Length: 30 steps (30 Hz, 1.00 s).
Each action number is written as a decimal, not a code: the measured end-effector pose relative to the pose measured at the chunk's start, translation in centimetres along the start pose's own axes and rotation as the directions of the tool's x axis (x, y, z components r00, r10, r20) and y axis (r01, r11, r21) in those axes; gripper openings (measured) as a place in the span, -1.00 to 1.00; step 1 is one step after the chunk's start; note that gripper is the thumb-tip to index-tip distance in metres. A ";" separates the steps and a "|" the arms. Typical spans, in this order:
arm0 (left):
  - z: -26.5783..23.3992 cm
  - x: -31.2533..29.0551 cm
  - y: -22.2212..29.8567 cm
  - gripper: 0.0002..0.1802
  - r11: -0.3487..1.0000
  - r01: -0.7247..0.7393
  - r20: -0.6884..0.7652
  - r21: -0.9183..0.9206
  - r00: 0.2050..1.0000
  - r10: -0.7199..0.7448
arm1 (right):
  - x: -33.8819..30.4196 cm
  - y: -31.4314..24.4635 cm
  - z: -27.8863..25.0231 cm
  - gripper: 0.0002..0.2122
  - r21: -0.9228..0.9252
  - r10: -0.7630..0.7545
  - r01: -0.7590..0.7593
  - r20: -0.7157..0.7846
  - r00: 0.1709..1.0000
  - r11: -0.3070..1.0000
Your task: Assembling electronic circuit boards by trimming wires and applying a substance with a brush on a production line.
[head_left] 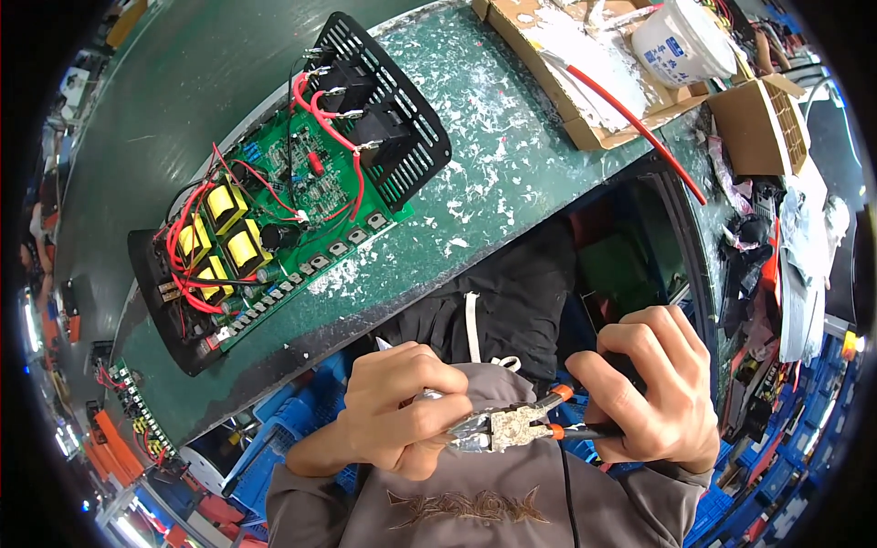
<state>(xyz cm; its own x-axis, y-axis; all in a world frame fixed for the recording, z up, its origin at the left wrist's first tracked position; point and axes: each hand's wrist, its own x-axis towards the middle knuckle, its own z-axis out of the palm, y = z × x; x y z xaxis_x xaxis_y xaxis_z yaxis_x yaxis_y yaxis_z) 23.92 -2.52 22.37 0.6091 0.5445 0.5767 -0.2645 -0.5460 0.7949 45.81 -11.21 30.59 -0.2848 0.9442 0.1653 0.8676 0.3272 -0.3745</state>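
My right hand (653, 393) is wrapped round the handles of a pair of pliers (516, 427), which have orange bands and a head caked with whitish residue. The handles are spread a little, and the jaws point left toward my other hand. My left hand (406, 406) is closed right at the jaws on something shiny and silvery, mostly hidden by the fingers. A pale pointed tip (382, 344) sticks out above its knuckles. Both hands are in front of my grey top, below the table edge.
On the green table (475, 201), spotted with white residue, lies a circuit board (301, 173) with yellow transformers, red wires and a black slotted panel (416, 119). Back right are a cardboard tray (594, 132), white bucket (681, 46), red tube (639, 128) and carton (754, 128).
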 end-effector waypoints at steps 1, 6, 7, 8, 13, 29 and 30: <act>0.1 0.0 0.0 -0.84 1.000 0.002 -0.007 -0.006 1.000 -0.002 | 0.0 0.0 0.0 -0.56 0.005 0.002 -0.002 0.002 1.000 1.000; 0.0 0.1 0.2 -0.80 1.000 0.002 0.005 -0.013 1.000 -0.002 | -0.2 0.1 0.3 -0.58 -0.025 -0.017 0.016 -0.033 0.999 1.000; 0.0 0.1 0.3 -0.77 1.000 0.014 0.002 -0.024 1.000 -0.014 | -0.3 0.1 0.3 -0.59 -0.024 -0.024 0.023 -0.036 0.999 0.999; 0.0 0.1 0.4 -0.73 0.999 0.023 0.000 -0.038 1.000 -0.023 | -0.3 0.1 0.3 -0.60 -0.026 -0.031 0.030 -0.039 0.999 0.999; 0.4 0.3 0.6 -0.69 0.996 0.052 -0.014 -0.079 0.998 -0.053 | -0.2 0.0 -0.1 -0.60 -0.023 -0.036 0.035 -0.044 0.998 0.999; 0.3 0.5 0.8 -0.81 0.994 0.067 -0.007 -0.088 0.998 -0.068 | -0.3 0.0 -0.3 -0.50 0.005 0.067 -0.067 -0.006 0.998 0.998; 0.3 0.5 0.8 -0.81 0.994 0.067 -0.007 -0.088 0.998 -0.068 | -0.3 0.0 -0.3 -0.50 0.002 0.069 -0.069 0.000 0.998 0.998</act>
<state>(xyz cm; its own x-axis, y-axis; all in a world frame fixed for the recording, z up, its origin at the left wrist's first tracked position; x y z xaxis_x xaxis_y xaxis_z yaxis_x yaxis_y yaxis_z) 24.23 -2.86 23.21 0.6203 0.5846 0.5229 -0.2878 -0.4505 0.8451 46.00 -11.52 30.86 -0.2243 0.9645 0.1393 0.8842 0.2615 -0.3871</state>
